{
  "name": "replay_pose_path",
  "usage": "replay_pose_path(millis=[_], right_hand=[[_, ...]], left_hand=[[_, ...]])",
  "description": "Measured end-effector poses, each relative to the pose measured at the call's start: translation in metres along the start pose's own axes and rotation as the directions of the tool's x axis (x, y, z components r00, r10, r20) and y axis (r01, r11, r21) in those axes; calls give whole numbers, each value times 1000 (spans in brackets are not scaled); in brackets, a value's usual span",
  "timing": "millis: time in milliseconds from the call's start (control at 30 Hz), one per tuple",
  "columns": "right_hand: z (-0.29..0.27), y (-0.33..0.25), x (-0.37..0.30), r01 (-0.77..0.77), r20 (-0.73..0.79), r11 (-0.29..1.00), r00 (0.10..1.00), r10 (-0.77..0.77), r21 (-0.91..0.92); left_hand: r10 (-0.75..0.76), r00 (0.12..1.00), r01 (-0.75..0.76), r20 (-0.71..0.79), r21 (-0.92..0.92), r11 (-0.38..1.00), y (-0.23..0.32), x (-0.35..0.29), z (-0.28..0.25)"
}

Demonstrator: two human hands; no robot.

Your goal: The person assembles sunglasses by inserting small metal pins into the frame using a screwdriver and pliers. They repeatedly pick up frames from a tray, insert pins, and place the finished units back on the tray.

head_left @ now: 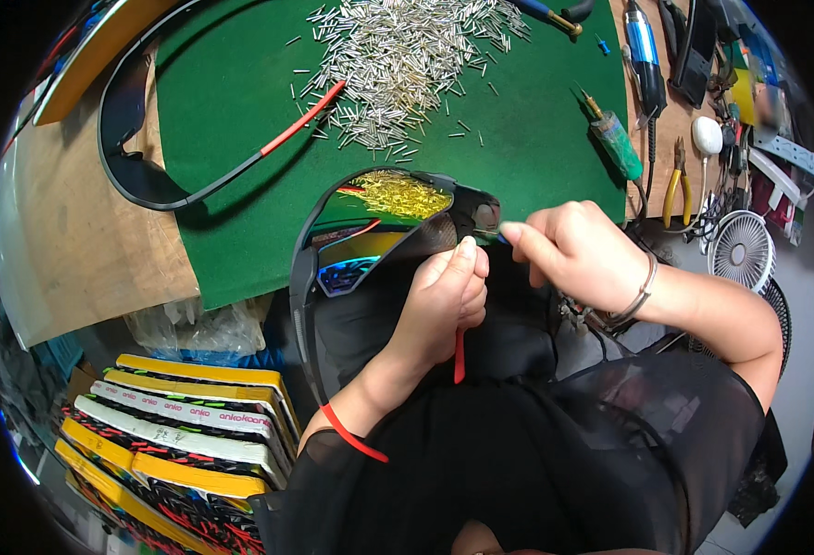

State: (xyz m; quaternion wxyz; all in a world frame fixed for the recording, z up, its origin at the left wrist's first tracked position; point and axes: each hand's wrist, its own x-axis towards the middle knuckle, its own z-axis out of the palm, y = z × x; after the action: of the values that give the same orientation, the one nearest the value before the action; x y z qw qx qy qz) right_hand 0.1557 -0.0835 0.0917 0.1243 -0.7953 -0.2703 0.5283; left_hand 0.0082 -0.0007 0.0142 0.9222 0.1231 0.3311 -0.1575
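Note:
My left hand [444, 301] grips a pair of black sunglasses [370, 231] with a mirrored wrap lens, near its right hinge; a red-tipped temple arm hangs down past my wrist. My right hand [573, 250] pinches a small thin tool or pin against that hinge, the fingertips touching the frame. The tool's tip is mostly hidden by my fingers. Both hands are just in front of the green mat [536, 139].
A heap of small silver pins [397, 51] lies on the mat, with another black sunglass frame [148, 176] at left. Green-handled screwdriver [615, 139], yellow pliers [675, 190], a blue tool [643, 46] and a small fan [740, 250] lie right. Stacked yellow-edged boxes [185, 425] stand lower left.

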Motion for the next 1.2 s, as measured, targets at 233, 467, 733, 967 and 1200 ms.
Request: replay_pose_path(millis=[233, 467, 733, 967, 1200], right_hand=[[20, 19, -5, 369, -210, 556, 661, -721, -745], [20, 13, -10, 267, -219, 652, 796, -565, -710], [7, 10, -6, 153, -161, 805, 942, -294, -573], [18, 18, -10, 340, -329, 820, 793, -513, -460], [23, 16, -10, 373, -357, 782, 734, -578, -500]], left_hand=[[10, 1000, -11, 15, 14, 1000, -2, 2, -1], [28, 1000, -28, 8, -3, 1000, -3, 1, 1], [63, 998, -62, 11, -13, 998, -6, 2, 0], [85, 996, -85, 27, -17, 996, -6, 3, -1], [75, 997, -74, 20, -33, 997, -7, 3, -4]])
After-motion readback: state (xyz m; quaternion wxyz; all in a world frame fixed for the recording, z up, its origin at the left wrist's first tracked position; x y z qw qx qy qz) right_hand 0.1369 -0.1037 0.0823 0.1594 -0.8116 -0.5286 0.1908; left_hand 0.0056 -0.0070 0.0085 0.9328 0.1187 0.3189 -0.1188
